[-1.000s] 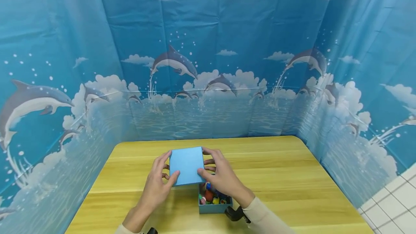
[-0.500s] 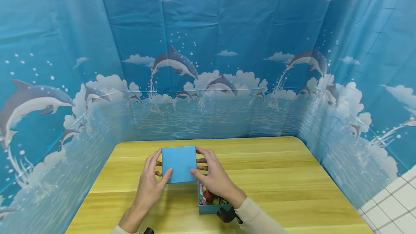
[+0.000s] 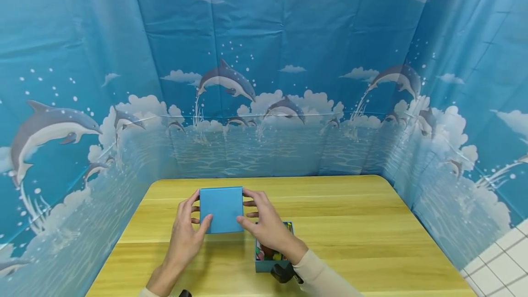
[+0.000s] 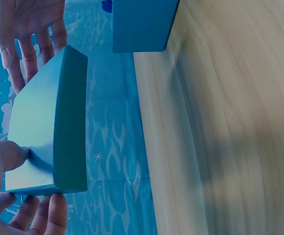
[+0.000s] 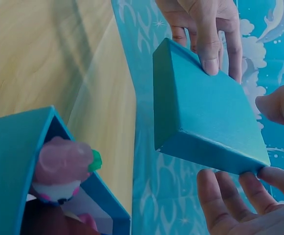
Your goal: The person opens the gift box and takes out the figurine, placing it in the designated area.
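Over the wooden table point(image 3: 350, 223), both hands point(image 3: 185, 235) point(image 3: 268, 226) pinch a blue lid point(image 3: 221, 209) beside the open toy-filled box point(image 3: 272, 255).

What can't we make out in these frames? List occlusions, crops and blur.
- Open box contents, head view: mostly hidden by the right hand and wrist; items too small to name.
- Same box, right wrist view: cut off by the left and bottom edges.
- Lid underside: faces away in every view.
- Left hand, left wrist view: cropped by the frame edge.
- Table, left wrist view: blurred.
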{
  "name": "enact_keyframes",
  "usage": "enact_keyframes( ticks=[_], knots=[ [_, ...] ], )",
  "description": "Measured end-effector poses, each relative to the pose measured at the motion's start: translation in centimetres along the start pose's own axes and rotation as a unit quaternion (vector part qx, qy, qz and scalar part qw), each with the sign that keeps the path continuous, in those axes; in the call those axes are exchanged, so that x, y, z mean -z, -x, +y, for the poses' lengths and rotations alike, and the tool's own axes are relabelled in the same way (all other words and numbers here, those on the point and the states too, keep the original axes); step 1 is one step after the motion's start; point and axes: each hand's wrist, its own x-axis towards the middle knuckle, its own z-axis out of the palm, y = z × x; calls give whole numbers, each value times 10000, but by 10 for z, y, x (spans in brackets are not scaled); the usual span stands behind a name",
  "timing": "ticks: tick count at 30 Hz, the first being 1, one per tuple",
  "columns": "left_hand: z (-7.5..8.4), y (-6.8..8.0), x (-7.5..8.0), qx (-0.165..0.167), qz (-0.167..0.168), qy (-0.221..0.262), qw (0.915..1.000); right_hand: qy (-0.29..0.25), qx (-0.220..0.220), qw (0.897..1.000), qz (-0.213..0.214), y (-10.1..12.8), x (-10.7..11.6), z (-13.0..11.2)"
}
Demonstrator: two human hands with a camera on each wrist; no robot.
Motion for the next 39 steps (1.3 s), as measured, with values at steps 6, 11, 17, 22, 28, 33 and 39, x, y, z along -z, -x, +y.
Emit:
enact_keyframes(
  ticks=[6,11,17,22,28,33,39],
  knots=[
    [-3,1,4,84,9,-39,10000,145,-23,9999,-31,-3,-6,0],
    [-3,3,7,301,-112,43,9995,229,-101,9995,-177,-3,-10,0],
    [-3,5,12,535,-257,282,9978,118,-174,9993,-323,-2,-14,-1],
    [-7,7,15,599,-311,271,9974,47,-202,9989,-412,-1,-19,-1],
    [-13,14,21,660,-344,118,9972,-79,-301,9983,-483,1,-27,0],
    [-17,17,25,818,-539,116,9951,-33,-415,9970,-646,3,-32,2],
    [-21,20,25,914,-592,65,9940,39,-388,9966,-720,6,-36,6]
  ],
)
